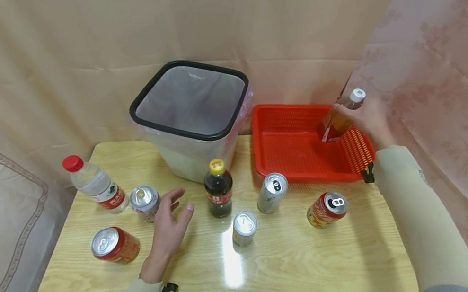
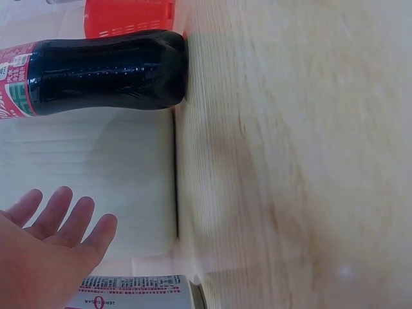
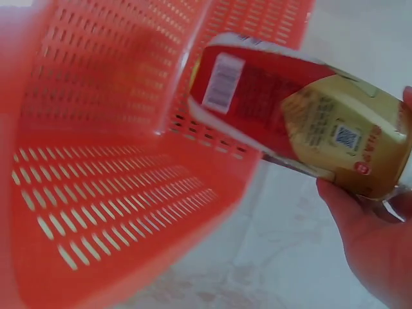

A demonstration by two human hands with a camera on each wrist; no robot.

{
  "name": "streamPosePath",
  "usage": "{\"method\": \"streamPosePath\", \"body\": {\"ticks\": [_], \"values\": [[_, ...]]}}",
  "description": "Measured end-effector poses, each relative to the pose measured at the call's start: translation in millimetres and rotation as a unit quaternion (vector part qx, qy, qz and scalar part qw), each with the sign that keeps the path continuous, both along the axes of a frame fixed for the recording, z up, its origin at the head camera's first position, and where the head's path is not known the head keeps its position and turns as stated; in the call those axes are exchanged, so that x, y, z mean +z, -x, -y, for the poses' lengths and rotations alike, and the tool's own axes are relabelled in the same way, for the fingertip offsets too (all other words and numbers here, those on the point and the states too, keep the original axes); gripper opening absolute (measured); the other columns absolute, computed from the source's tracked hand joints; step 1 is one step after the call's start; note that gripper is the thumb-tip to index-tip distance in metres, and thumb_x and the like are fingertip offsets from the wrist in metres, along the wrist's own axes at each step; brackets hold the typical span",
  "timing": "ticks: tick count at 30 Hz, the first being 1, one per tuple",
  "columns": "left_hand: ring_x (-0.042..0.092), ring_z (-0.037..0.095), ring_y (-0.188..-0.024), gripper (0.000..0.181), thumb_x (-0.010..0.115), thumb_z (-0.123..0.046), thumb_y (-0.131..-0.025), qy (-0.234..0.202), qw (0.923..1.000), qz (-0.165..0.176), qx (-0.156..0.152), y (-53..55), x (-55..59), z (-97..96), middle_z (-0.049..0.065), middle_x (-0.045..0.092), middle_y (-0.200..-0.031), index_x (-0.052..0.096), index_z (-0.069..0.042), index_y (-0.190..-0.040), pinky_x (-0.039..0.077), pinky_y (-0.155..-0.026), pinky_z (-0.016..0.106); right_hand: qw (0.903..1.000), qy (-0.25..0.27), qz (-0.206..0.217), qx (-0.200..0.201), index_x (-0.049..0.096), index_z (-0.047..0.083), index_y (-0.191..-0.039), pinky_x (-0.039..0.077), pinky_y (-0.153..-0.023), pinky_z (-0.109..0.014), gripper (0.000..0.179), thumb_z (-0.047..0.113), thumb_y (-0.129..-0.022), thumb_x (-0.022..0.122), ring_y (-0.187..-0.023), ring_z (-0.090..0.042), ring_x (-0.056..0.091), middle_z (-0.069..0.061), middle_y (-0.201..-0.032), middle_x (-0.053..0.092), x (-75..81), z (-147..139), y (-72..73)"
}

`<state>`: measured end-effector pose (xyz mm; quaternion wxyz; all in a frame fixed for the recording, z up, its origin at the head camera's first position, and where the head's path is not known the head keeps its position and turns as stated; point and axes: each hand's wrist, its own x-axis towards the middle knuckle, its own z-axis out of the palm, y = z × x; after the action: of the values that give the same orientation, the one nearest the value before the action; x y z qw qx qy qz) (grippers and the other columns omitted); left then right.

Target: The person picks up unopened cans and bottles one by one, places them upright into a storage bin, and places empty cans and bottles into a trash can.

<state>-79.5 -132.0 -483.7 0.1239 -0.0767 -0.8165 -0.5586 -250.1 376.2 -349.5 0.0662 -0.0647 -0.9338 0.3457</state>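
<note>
My right hand point(image 1: 372, 119) grips a white-capped bottle point(image 1: 338, 118) near its neck, at the right end of the red plastic basket point(image 1: 290, 152). In the right wrist view the bottle's red and gold label point(image 3: 277, 116) faces the camera, its base by the slotted basket wall. Fingers spread and holding nothing, my left hand point(image 1: 170, 229) hovers beside a pale can point(image 1: 145, 200), whose "zero sugar" print shows in the left wrist view. A dark cola bottle point(image 1: 219, 190) with a yellow cap stands upright to the right of that hand.
Behind the cola bottle stands a lined bin point(image 1: 194, 138) with a black rim. A red-capped water bottle point(image 1: 96, 184) and a red can point(image 1: 116, 245) are at the left. Two silver cans point(image 1: 244, 229) and another red can point(image 1: 327, 210) stand in front of the basket.
</note>
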Motion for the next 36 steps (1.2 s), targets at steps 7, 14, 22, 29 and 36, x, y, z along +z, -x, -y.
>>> {"method": "streamPosePath", "body": {"ticks": [7,14,22,29,36], "values": [[0.054,0.04,-0.13,0.05,0.067,-0.013,-0.098,0.0,1.0,-0.008,0.003,-1.6,-0.6,0.2,0.024,0.058,-0.14,0.051,0.007,-0.14,0.045,-0.107,0.058,0.9965,0.047,0.063,0.027,0.051,-0.003,-0.137,0.049,-0.1,-0.052,0.065,0.046,-0.098,0.068,-0.111,-0.037,0.056,-0.023,-0.131,0.058,-14.1,-1.2,7.9],[0.054,0.037,-0.131,0.048,0.067,-0.013,-0.098,-0.005,0.9999,-0.008,0.005,-4.0,-4.3,1.7,0.021,0.059,-0.14,0.053,0.005,-0.141,0.045,-0.107,0.056,0.9915,0.06,0.113,0.021,0.058,0.0,-0.131,0.052,-0.098,-0.052,0.058,0.048,-0.099,0.066,-0.107,-0.038,0.06,-0.022,-0.124,0.061,-26.0,-6.4,9.3],[0.054,0.037,-0.13,0.049,0.067,-0.014,-0.098,-0.006,0.9999,-0.008,0.0,-5.5,-6.0,2.0,0.022,0.059,-0.14,0.052,0.006,-0.141,0.046,-0.106,0.058,0.9889,0.073,0.129,0.011,0.047,-0.001,-0.142,0.042,-0.107,-0.059,0.073,0.052,-0.096,0.069,-0.12,-0.041,0.049,-0.024,-0.137,0.052,-32.1,-16.3,11.0],[0.054,0.038,-0.131,0.05,0.067,-0.014,-0.098,-0.008,0.9998,-0.008,-0.017,-2.1,-4.4,-0.8,0.023,0.058,-0.14,0.051,0.006,-0.141,0.045,-0.108,0.058,0.9914,0.055,0.118,0.019,0.045,-0.004,-0.142,0.041,-0.108,-0.061,0.08,0.058,-0.096,0.065,-0.12,-0.042,0.049,-0.026,-0.136,0.052,-32.6,-26.8,2.5],[0.054,0.038,-0.131,0.049,0.068,-0.014,-0.098,-0.006,0.9998,-0.009,-0.019,0.1,-4.3,-3.3,0.022,0.059,-0.139,0.053,0.005,-0.14,0.045,-0.107,0.058,0.9922,0.083,0.093,-0.002,0.015,-0.002,-0.162,0.033,-0.114,-0.067,0.104,0.064,-0.096,0.06,-0.14,-0.051,0.036,-0.031,-0.16,0.029,-18.0,-26.8,-13.7]]}}
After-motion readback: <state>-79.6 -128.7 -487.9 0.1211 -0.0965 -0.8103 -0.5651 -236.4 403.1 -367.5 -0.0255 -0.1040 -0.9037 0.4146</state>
